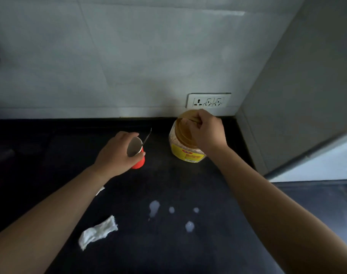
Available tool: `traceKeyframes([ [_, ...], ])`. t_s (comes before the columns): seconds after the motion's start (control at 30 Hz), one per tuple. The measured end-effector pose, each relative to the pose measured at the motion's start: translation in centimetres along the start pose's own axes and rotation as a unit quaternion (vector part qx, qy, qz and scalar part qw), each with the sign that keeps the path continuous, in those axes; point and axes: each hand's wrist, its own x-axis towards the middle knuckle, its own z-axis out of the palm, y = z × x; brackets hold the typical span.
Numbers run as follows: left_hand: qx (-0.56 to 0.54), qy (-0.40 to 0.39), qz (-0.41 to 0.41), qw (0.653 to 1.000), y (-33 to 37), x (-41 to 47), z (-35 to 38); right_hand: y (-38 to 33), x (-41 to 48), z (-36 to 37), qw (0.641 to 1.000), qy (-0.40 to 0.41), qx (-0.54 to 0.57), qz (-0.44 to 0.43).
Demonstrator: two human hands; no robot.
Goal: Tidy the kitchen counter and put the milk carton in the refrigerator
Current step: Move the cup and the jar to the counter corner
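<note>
My left hand [117, 153] grips a red paper cup [137, 155] with a white inside, tilted toward me on the black counter [50, 155]. A metal spoon [147, 138] leans out of the cup. My right hand [206, 131] holds the amber lid [183, 133] of a clear oats jar [185, 153] with a yellow label, near the back wall. The lid sits tilted over the jar's mouth. White milk drops [154, 208] lie spilled on the counter in front. A crumpled white tissue [98, 231] lies at the front left. No milk carton is in view.
A white socket plate [208, 100] is on the wall just behind the jar. A grey side wall or cabinet [307, 95] closes off the counter on the right. A small white scrap [100, 190] peeks out beside my left forearm.
</note>
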Motion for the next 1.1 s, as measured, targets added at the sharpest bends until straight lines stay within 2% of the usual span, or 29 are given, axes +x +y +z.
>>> traceKeyframes([
  [0.1,-0.019,0.025,0.023,0.999,0.8,-3.1,-2.2,-1.4,-2.1,-1.8,0.998,0.050,-0.016,0.019],
  [0.23,-0.057,0.045,0.067,0.995,1.9,-8.0,-4.7,-4.6,-8.0,-4.7,0.990,0.136,-0.018,-0.017],
  [0.37,-0.106,0.029,0.109,0.988,3.2,-13.2,-6.2,-7.3,-16.3,-6.4,0.987,0.154,-0.013,-0.044],
  [0.57,-0.164,-0.022,0.141,0.976,5.2,-21.6,-5.1,-8.0,-29.3,-7.5,0.984,0.171,-0.035,0.037],
  [0.77,-0.196,-0.109,0.151,0.963,6.8,-30.3,-2.7,-9.1,-41.0,-8.3,0.970,0.214,-0.045,0.102],
  [0.87,-0.204,-0.134,0.147,0.959,7.6,-35.2,-1.4,-8.5,-47.0,-8.2,0.967,0.209,-0.027,0.145],
  [0.97,-0.190,-0.148,0.134,0.961,8.4,-40.5,-0.1,-7.4,-52.3,-8.1,0.970,0.163,-0.018,0.179],
  [1.1,-0.161,-0.149,0.095,0.971,9.7,-48.1,0.7,-6.2,-58.8,-9.2,0.976,0.128,-0.014,0.175],
])
